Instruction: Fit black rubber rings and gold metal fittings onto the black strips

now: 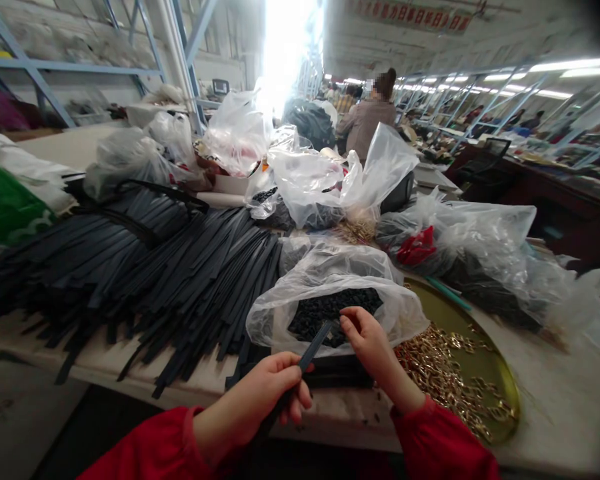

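Note:
My left hand [280, 385] is closed around a dark strap [316, 347], whose free end points up and away to the right. Close to that end, my right hand [367, 340] has thumb and fingers drawn together in a pinch; whatever is between them is too small or hidden to name. Both hands are in front of an open clear plastic bag [275, 310] that holds many small black pieces [325, 308]. To the right of my right hand, gold-coloured metal buckles or links [440, 367] lie heaped on a round gold tray [505, 373].
A broad pile of dark straps [195, 280] covers the left of the table [560, 413]. Behind stand more plastic bags [310, 180], one with a red item [416, 245]. A green bag [10, 200] sits far left. Another person [370, 123] is farther back.

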`<state>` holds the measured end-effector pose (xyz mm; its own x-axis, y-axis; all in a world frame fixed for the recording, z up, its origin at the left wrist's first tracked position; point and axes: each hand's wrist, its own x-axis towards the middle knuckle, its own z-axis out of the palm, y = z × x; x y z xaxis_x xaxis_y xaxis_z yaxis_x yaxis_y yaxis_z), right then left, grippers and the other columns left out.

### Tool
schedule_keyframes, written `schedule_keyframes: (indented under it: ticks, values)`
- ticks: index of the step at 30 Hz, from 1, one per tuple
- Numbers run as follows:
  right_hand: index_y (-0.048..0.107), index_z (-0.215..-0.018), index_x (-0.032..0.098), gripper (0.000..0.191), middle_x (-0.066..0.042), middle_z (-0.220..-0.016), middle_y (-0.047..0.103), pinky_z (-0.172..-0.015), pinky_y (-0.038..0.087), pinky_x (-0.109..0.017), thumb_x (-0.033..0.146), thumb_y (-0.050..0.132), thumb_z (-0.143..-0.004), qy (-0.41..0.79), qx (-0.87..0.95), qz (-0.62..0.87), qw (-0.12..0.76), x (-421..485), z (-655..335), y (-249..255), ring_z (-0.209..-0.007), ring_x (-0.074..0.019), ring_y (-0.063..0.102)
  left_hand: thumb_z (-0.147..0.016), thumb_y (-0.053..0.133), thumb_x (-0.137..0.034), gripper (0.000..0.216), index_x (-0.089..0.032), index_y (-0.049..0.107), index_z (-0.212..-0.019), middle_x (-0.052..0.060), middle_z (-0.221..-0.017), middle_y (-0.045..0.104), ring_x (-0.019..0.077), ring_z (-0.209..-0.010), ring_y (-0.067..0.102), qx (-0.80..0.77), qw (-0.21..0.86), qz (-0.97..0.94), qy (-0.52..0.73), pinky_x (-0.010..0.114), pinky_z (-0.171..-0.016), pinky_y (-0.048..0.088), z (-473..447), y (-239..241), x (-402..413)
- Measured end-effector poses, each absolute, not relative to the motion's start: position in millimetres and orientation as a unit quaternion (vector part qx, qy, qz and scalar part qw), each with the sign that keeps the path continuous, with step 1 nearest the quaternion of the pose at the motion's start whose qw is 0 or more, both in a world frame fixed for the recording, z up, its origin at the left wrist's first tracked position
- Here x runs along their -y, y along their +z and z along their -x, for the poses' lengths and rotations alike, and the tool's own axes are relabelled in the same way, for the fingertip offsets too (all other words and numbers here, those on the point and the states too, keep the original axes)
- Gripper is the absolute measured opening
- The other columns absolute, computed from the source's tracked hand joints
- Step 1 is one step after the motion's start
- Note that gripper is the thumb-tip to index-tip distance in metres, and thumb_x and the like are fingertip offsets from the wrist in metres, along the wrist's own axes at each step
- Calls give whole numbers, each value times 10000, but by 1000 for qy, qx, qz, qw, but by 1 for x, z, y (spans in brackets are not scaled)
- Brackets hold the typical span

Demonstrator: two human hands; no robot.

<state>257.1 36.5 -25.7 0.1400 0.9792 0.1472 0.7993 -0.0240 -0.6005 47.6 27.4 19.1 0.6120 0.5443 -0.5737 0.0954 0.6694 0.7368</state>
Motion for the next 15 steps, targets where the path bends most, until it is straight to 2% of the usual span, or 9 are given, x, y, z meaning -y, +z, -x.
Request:
schedule_keyframes:
  ticks: [2, 4, 7, 10, 15]
  values:
    - [545, -941, 160, 148, -84, -919, 590, -672, 437, -270, 220, 468, -831, 65, 682, 713, 153, -56, -268, -34, -808, -185, 591, -781, 438, -264, 214, -129, 487, -940, -28, -563, 591, 40, -380, 477, -426, 812, -371, 146, 123, -340, 285, -46, 18, -30]
    - [570, -881, 157, 111, -97, -895, 590, -626, 421, -282, 154, 522, -781, 40, 694, 714, 90, -70, -270, -43, -766, -206, 600, -773, 443, -262, 222, -125, 491, -941, -24, -564, 596, 43, -379, 481, -426, 816, -361, 152, 124, -336, 288, -44, 16, -32]
    - [578, -817, 148, 76, -104, -828, 595, -565, 387, -283, 123, 552, -750, 28, 703, 709, 49, -78, -267, -52, -708, -225, 602, -756, 457, -261, 230, -123, 496, -936, -19, -572, 603, 44, -380, 485, -432, 817, -350, 155, 123, -330, 282, -42, 13, -34]
    - [585, -804, 145, 64, -109, -804, 604, -557, 372, -281, 142, 525, -781, 14, 711, 703, 17, -76, -268, -54, -713, -229, 602, -745, 463, -269, 235, -127, 494, -930, -22, -568, 598, 43, -380, 480, -444, 813, -344, 156, 124, -329, 276, -42, 12, -35]
    - [604, -797, 163, 178, -97, -827, 612, -602, 376, -277, 163, 433, -847, -2, 708, 707, -3, -70, -275, -48, -755, -210, 601, -704, 476, -273, 261, -137, 498, -926, -20, -617, 605, 49, -397, 486, -458, 792, -371, 157, 137, -340, 273, -45, 12, -33]
